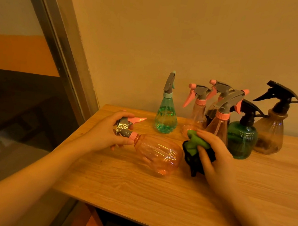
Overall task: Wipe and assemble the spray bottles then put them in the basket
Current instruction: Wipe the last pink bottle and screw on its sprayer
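A round pink spray bottle (158, 154) lies on its side over the wooden table (136, 190), its base pointing right. My left hand (109, 132) grips its grey and pink spray head (124, 127) at the neck. My right hand (213, 154) holds a bunched green and black cloth (194, 149) against the bottle's base. No basket is in view.
Several assembled spray bottles stand along the wall: a teal cone-shaped one (166, 114), pink ones (218, 124), a dark green round one (242, 139) and a brown one with a black head (271, 133). A window frame (62, 52) rises at the left beyond the table's edge.
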{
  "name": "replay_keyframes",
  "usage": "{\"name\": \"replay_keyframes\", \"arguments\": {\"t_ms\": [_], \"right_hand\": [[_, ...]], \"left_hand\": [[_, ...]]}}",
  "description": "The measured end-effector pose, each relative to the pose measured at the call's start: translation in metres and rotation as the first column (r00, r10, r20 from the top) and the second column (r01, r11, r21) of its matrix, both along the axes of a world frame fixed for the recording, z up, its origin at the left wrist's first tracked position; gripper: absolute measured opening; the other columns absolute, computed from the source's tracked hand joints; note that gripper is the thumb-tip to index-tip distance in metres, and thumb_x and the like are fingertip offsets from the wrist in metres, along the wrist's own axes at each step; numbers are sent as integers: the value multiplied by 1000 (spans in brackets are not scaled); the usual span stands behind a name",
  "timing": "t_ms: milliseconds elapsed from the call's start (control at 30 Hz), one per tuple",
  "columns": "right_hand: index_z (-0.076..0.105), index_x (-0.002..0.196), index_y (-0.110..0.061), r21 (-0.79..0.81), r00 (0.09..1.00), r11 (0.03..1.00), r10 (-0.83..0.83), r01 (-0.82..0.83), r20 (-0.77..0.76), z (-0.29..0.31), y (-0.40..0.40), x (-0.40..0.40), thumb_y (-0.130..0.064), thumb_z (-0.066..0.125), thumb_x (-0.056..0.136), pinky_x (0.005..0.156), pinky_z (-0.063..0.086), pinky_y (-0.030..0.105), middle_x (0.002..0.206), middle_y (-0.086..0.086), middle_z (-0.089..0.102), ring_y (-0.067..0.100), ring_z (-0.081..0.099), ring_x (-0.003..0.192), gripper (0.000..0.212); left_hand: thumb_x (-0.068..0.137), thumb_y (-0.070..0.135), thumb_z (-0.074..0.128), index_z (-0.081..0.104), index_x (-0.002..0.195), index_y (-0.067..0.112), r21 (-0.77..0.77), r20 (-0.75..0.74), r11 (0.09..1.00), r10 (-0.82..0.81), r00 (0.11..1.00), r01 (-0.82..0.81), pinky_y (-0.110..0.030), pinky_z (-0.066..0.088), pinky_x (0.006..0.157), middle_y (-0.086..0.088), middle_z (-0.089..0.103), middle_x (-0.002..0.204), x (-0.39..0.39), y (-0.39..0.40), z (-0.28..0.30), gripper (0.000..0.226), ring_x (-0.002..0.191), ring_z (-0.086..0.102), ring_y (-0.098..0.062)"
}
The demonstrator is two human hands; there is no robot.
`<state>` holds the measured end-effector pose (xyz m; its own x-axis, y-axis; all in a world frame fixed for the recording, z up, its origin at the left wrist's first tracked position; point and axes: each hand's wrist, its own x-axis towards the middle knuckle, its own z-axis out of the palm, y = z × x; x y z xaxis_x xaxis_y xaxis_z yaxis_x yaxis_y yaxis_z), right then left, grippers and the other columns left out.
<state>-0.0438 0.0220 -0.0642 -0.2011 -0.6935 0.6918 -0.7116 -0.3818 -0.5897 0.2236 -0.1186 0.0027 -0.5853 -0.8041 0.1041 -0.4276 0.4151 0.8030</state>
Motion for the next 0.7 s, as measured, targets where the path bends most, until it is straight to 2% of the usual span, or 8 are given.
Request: {"name": "replay_keyframes", "arguments": {"t_ms": [100, 200, 333, 433, 533, 700], "right_hand": [[56, 125, -15, -39, 1000, 999, -6, 7, 28, 25, -3, 13, -1, 57, 89, 100, 40, 17, 123, -4, 58, 5, 51, 118, 39], [56, 125, -19, 4, 998, 998, 60, -60, 10, 47, -11, 32, -1, 60, 87, 96, 41, 14, 120, -12, 56, 0, 51, 114, 42], [55, 127, -17, 151, 979, 977, 169, -151, -117, 59, -27, 57, -11, 64, 87, 93, 33, 5, 118, -11, 54, -2, 45, 109, 40], [53, 129, -17, 268, 956, 952, 206, -146, -210, 52, -38, 67, -26, 63, 90, 91, 36, 15, 123, -2, 57, 10, 49, 112, 41], [48, 133, -23, 364, 958, 925, 196, -110, -207, 45, -39, 66, -39, 59, 90, 92, 42, 27, 125, -3, 55, 14, 51, 113, 47], [47, 133, -26, 394, 957, 906, 235, -152, -172, 38, -34, 52, -39, 58, 91, 95, 42, 27, 125, -7, 53, 9, 49, 113, 45]], "left_hand": [[69, 11, 81, 48, 124, 33, 4, 5, 1000, -3, 1000, 2, -20, 50, 44, 18, 46, 107, -6, 3, 7, 68, 63, 64, -10], [68, 8, 82, 49, 121, 34, -20, -9, 999, -48, 999, 48, -21, 52, 46, 20, 44, 106, -10, 6, 14, 68, 77, 61, -11], [68, 8, 82, 49, 123, 31, -34, -2, 997, -70, 998, 70, -20, 51, 44, 27, 40, 108, -13, 9, 19, 68, 82, 56, 1], [67, 11, 83, 50, 122, 32, -48, -2, 996, -79, 997, 79, -21, 50, 43, 30, 40, 111, -13, 7, 17, 67, 87, 57, -1], [66, 13, 84, 50, 118, 37, -52, 3, 995, -84, 996, 84, -23, 51, 44, 29, 42, 111, -11, 5, 15, 66, 93, 60, -7], [65, 13, 84, 51, 120, 34, -60, 21, 995, -79, 997, 80, -30, 55, 46, 20, 48, 109, -7, 2, 11, 68, 92, 62, -14]]}}
